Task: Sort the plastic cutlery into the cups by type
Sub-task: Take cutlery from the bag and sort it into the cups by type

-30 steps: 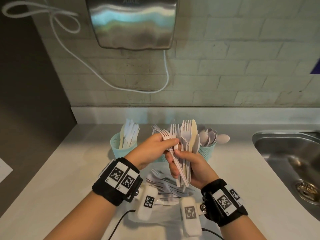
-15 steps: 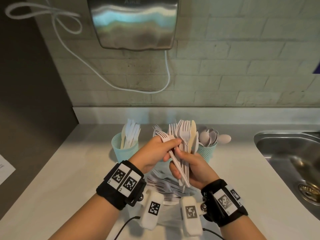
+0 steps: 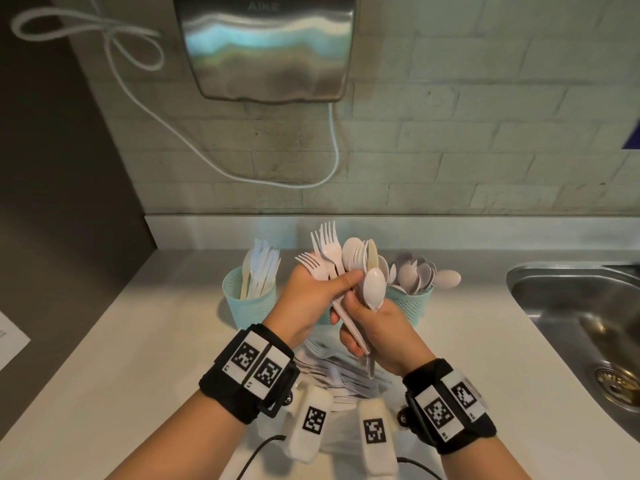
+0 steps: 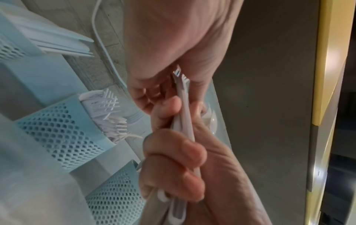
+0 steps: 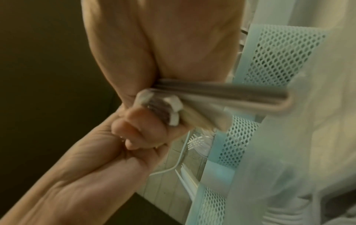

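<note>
My left hand (image 3: 332,282) grips several white forks (image 3: 327,251) by their necks, tines up, above the counter. Just to the right, my right hand (image 3: 356,317) holds a bundle of white spoons (image 3: 356,254) and handles in its fist. The handles (image 5: 212,94) stick out below the fist in the right wrist view. Three teal mesh cups stand behind the hands. The left cup (image 3: 249,303) holds knives and the right cup (image 3: 412,303) holds spoons. The middle cup (image 4: 63,129) holds forks and is mostly hidden in the head view. Loose cutlery (image 3: 332,375) lies beneath my hands.
A steel sink (image 3: 571,306) is set into the counter on the right. A hand dryer (image 3: 266,46) hangs on the brick wall above the cups, and its white cord (image 3: 207,157) loops down. A sheet of paper (image 3: 10,337) lies at the far left.
The forks have come away to the left in my left hand. The bundle in my right hand now shows spoon bowls where fork tines stood before.
</note>
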A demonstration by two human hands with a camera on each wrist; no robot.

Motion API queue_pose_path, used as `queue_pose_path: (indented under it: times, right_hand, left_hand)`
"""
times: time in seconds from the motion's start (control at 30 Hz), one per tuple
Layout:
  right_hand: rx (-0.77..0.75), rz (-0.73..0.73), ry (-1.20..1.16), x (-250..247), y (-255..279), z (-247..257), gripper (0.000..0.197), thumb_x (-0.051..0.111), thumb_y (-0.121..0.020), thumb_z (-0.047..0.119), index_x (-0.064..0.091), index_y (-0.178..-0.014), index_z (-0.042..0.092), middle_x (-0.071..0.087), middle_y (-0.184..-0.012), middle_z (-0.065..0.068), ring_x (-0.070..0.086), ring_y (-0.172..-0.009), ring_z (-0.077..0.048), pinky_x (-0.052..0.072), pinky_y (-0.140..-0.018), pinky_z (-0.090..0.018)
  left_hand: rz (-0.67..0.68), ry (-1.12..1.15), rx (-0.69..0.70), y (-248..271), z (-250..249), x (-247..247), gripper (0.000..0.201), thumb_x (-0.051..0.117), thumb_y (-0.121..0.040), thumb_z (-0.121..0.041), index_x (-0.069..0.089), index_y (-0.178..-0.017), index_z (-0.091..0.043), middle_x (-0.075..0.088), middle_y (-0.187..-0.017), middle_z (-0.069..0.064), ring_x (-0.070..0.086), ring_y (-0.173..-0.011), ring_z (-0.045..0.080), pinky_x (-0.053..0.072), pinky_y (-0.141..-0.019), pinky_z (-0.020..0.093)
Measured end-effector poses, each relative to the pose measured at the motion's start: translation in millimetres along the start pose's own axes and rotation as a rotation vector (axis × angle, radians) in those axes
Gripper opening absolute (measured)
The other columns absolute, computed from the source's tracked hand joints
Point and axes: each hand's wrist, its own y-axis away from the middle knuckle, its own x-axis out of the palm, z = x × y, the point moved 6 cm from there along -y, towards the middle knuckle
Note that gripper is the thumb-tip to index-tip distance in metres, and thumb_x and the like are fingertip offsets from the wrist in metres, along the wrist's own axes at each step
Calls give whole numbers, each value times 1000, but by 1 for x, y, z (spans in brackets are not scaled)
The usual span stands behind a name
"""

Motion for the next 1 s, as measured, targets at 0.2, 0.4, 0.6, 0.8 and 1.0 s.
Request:
queue_pose_path:
  times: [0.2,0.4,0.6,0.8,1.0]
  right_hand:
    - [-12,-76,101,-2,2,0,35,52,-84,44,65,-81,12,61,-77,-20,53,-46,-27,44,-39,-25]
    - [-42,-233,248,-8,-1,5,9,51,-96,23,59,-97,19,63,-72,-4,62,-48,-24,49,-40,-27]
    - [-50,-333,432,-24,-3,1,21,53,-94,28,61,-100,9,61,-76,-2,53,-42,-15,42,-39,-25]
    - [-172,-379,547,-27,-5,5,13,67,-85,25,60,-96,24,61,-72,15,56,-62,8,42,-59,-10]
    - [-192,-335,493,-24,-5,8,37,74,-80,14,62,-114,18,70,-91,8,62,-76,5,46,-66,-15]
  left_hand:
    - [-77,-7,29,0,2,-6,14,67,-84,-11,67,-97,-7,71,-87,10,67,-75,18,54,-63,31]
    - [-183,60,60,-2,5,-11,12,60,-90,-17,68,-87,-9,72,-77,2,69,-77,16,53,-70,29]
    - [-295,137,128,-9,-8,-28,29,47,-98,-21,57,-73,-11,60,-57,1,58,-55,16,51,-61,30]
    - [-81,88,-3,-2,-4,-10,33,70,-75,-31,61,-95,-6,40,-53,-3,28,-40,8,24,-36,17]
    - [-8,-14,-33,1,2,-3,22,73,-78,-20,67,-97,-12,55,-54,-6,40,-40,4,30,-40,18]
